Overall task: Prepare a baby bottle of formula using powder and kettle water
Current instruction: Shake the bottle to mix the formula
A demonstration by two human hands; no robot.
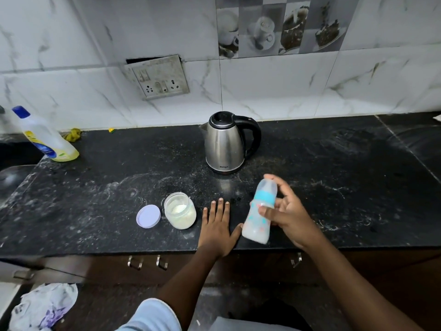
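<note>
My right hand (287,212) grips a baby bottle (260,211) with a blue collar and a clear cap, tilted and blurred above the counter's front edge. Cloudy white liquid fills its lower part. My left hand (216,225) rests flat on the black counter (334,187), fingers straight, just left of the bottle. An open clear jar of white powder (180,210) stands left of that hand. Its lilac lid (148,216) lies flat beside it. A steel kettle (226,143) with a black handle and shut lid stands at the back centre.
A tilted-looking plastic bottle with a blue cap and yellow liquid (45,137) stands at the counter's far left, near a sink edge (14,173). A wall socket plate (160,78) sits above the counter. Drawer handles (148,262) run below the front edge. Crumpled cloth (45,306) lies on the floor.
</note>
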